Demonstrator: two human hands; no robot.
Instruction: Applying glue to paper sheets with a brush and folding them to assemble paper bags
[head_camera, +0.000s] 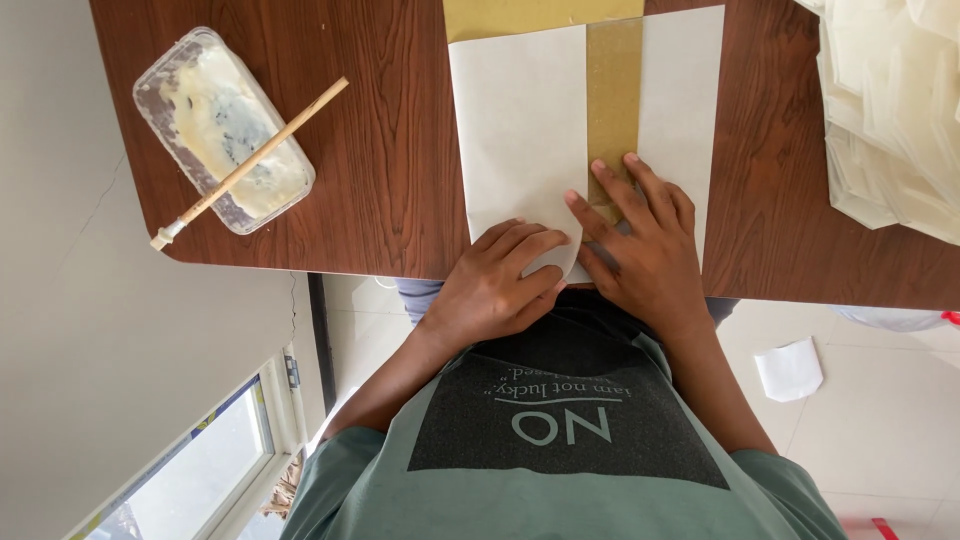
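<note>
Paper sheet (520, 120), white with a golden strip (613, 90) down its middle, lies at the table's (390, 150) near edge. Far left on the table sits a clear tub of pale paste (222, 130) with a wooden stick (250, 165) across it. The left hand (495, 285) presses the sheet's near corner, its grip flat with fingers close together. The right hand (640, 240) lies on the strip, its grip spread flat, pinching nothing. A pile of translucent sheets (890, 110) sits far right
</note>
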